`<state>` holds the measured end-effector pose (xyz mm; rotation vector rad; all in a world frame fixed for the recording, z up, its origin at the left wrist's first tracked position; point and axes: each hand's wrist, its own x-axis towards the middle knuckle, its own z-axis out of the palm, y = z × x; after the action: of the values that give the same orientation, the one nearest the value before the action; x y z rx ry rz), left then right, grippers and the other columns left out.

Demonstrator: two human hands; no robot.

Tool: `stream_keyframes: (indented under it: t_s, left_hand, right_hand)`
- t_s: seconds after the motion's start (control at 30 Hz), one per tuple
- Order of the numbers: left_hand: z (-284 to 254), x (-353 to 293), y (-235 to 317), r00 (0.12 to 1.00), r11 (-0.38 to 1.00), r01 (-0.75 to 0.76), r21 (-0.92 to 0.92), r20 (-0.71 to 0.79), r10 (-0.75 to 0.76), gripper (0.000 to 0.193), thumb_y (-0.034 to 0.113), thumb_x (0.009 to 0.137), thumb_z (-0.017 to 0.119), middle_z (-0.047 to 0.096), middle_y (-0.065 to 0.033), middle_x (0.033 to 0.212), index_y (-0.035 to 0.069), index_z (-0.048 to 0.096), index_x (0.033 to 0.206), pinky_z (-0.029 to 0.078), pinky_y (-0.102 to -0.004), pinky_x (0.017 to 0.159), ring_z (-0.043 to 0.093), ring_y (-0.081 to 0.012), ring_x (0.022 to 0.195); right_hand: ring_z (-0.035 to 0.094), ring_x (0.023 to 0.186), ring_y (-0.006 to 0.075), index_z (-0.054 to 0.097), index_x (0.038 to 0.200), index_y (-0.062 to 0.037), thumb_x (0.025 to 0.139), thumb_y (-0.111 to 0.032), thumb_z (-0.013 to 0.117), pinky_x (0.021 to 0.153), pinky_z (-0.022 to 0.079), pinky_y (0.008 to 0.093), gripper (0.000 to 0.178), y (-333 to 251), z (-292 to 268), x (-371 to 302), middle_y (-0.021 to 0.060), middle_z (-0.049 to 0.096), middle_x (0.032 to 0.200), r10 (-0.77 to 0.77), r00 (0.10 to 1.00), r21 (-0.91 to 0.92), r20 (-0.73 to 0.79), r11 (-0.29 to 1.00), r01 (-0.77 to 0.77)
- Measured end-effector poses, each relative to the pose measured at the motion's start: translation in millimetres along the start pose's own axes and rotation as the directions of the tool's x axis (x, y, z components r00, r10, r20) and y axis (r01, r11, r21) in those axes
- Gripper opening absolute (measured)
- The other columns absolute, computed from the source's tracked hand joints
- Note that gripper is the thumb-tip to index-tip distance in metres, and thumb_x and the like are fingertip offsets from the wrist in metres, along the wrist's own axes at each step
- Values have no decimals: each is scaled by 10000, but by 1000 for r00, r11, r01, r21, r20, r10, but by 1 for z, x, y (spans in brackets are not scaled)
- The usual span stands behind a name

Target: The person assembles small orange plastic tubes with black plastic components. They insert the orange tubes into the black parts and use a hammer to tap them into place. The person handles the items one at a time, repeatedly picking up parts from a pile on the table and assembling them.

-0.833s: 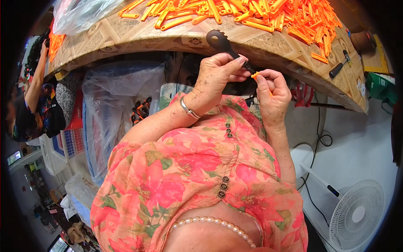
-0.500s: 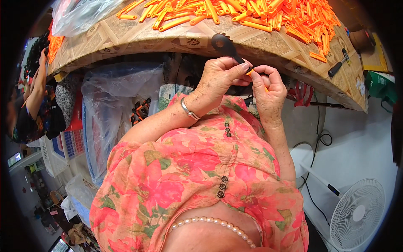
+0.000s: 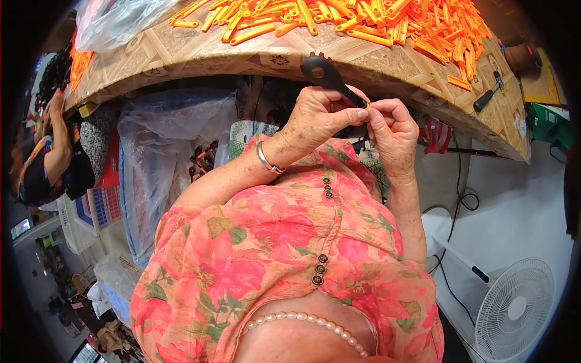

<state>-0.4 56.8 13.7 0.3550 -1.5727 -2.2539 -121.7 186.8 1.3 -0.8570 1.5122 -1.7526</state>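
Observation:
My left hand (image 3: 321,115) is closed round the handle of a black pasta server (image 3: 324,71), just off the table's near edge. The server's toothed head, with a hole in it, points up and to the left. At the handle's end, a small bit of an orange plastic piece (image 3: 368,106) shows between my fingertips. My right hand (image 3: 394,130) pinches at this orange piece, its fingertips almost against my left thumb. Most of the piece is hidden by my fingers. Several loose orange plastic handle pieces (image 3: 369,36) lie heaped on the patterned table (image 3: 200,57).
A clear plastic bag (image 3: 115,24) lies at the table's far left. A black-handled tool (image 3: 484,100) rests near the right corner. Below, at left, is a plastic-lined bin (image 3: 154,139) by black-and-orange items (image 3: 204,160). A white fan (image 3: 517,307) stands lower right. Another person's arm (image 3: 57,139) shows far left.
The pasta server's head has turned slightly and shifted left. My right hand has moved a little right and up, and less of the orange piece shows. The other person's arm at the left has moved.

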Motion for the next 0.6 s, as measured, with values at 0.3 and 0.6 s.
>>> stream_keyframes:
  t_s: [0.3, 0.6]
  left_hand:
    - [-4, 2, -12, 996, 999, -16, 37, -85, 19, 178, 39, 913, 643, 662, -42, 906, -30, 648, 1077, 522, -233, 754, 614, -93, 812]
    - [-8, 0, -13, 997, 994, 23, -107, -69, -31, 203, 134, 951, 628, 659, -40, 921, -17, 634, 1087, 527, -240, 732, 615, -94, 810]
  right_hand:
    - [674, 802, 119, 574, 978, 28, 947, -18, 598, 747, 547, 231, 61, -4, 16, 4, 93, 692, 877, -19, 999, 9, -47, 1000, 20]
    - [697, 692, 141, 590, 889, -18, 875, -28, 662, 616, 541, 264, 74, 1, 22, 6, 87, 705, 773, -163, 982, -359, -97, 926, 118]
